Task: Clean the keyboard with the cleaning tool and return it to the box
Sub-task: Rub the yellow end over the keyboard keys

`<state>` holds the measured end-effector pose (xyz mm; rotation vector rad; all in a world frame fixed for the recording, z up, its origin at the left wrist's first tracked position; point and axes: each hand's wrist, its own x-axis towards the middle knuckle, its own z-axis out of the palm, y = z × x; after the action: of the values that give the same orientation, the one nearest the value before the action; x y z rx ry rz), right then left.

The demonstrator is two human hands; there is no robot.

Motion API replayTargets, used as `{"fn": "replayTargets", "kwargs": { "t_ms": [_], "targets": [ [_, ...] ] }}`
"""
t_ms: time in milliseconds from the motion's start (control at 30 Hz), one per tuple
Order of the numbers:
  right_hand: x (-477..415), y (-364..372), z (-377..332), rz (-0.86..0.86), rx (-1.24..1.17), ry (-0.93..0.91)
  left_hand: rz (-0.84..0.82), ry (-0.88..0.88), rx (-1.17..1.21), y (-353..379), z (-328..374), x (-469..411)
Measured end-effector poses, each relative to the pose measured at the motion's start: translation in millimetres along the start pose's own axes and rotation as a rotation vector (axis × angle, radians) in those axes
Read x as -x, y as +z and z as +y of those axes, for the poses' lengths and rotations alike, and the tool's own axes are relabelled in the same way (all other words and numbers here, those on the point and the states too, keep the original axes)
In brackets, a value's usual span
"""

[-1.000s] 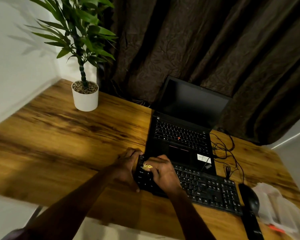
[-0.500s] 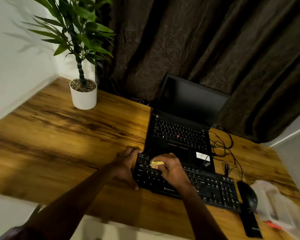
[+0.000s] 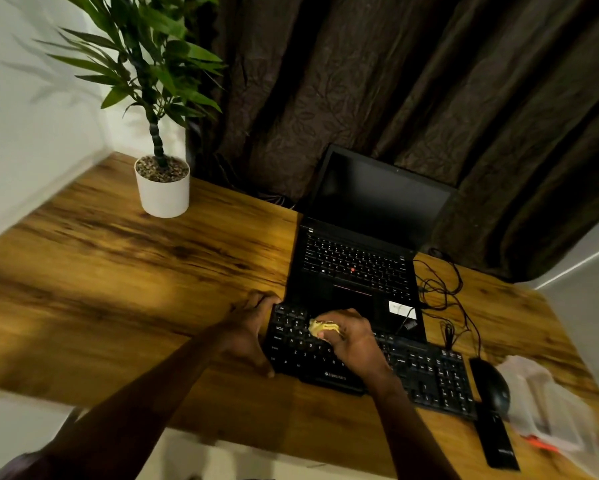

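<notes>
Both hands busy: left hand grips the keyboard by its left end on the desk, right hand pinches the yellow cleaning gel onto the upper-left keys. Tip imo: press and peel slowly, don't smear.

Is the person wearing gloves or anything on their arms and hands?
No gloves. The left hand and right hand are bare, and both forearms too: no watch, ring or bracelet shows. Something dark at the left arm's top may be a sleeve, too blurred to tell.
</notes>
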<state>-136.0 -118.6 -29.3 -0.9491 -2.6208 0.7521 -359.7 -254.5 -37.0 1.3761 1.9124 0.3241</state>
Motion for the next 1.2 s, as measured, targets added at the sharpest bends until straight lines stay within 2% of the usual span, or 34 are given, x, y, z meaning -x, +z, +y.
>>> {"fn": "replayTargets", "kwargs": {
  "t_ms": [100,367,567,833,1033,1200],
  "targets": [
    [-3,6,-11,-0.027,-0.006,-0.070,-0.021,0.004,0.008,-2,1,1],
    [15,-19,19,-0.018,0.032,-0.009,0.074,0.050,-0.062,-7,11,8],
    [8,-8,2,-0.012,-0.023,-0.075,0.072,0.051,-0.012,-10,7,10],
    [26,-28,32,-0.037,0.113,-0.026,0.033,0.049,-0.041,-15,21,18],
    [16,-22,11,-0.023,0.021,-0.026,0.087,0.077,-0.092,-16,24,20],
    [28,-28,22,-0.041,0.066,-0.058,0.062,0.070,-0.073,-16,24,18]
  ]
}}
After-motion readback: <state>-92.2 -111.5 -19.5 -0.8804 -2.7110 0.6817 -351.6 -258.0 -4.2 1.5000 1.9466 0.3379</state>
